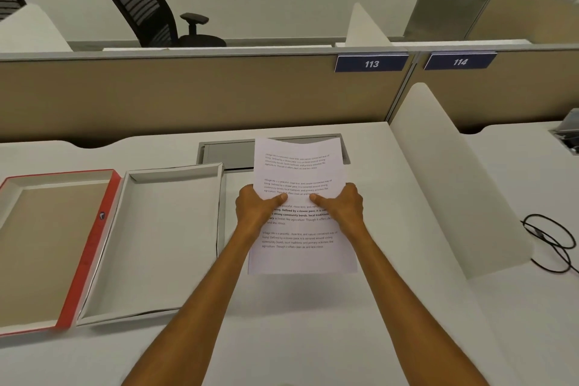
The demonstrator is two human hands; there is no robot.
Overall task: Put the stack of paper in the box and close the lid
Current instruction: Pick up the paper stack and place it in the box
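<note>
A stack of printed white paper (297, 163) is held up above the desk, right of the box. My left hand (255, 207) grips its left edge and my right hand (343, 205) grips its right edge, both thumbs pressed on the top sheet. The white box (123, 260) lies open and empty on the desk to the left of the paper. Its lid (94, 247), red-edged with a brown inside, lies flat open further left, joined to the box along its long side.
A grey cable hatch (225, 152) sits in the desk behind the paper. A white divider (454, 182) rises on the right, with a black cable (551, 241) beyond it. A beige partition (188, 94) closes the back; a black chair (147, 6) stands behind.
</note>
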